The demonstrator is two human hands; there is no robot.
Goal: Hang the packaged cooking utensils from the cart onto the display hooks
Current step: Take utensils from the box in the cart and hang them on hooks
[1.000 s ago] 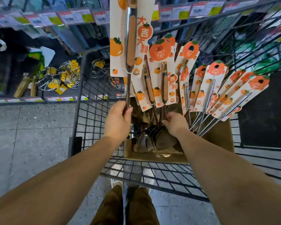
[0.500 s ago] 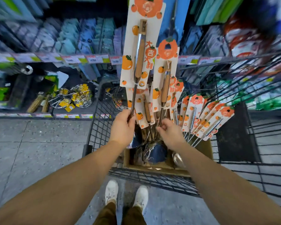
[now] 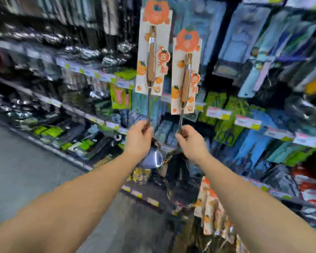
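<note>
A carded ladle [image 3: 152, 57] is gripped by its metal shaft in the left hand [image 3: 139, 138], its bowl partly hidden behind the wrist. A second carded utensil [image 3: 186, 77] is held upright beside it by the right hand [image 3: 190, 141], head hidden. The shelves [image 3: 248, 123] are blurred.

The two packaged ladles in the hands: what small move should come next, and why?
Probably raise the left hand and its packaged ladle toward a display hook. Both hands grip upright ladles, right hand holding the second, and neither card hangs yet. The hooks are blurred.
</note>
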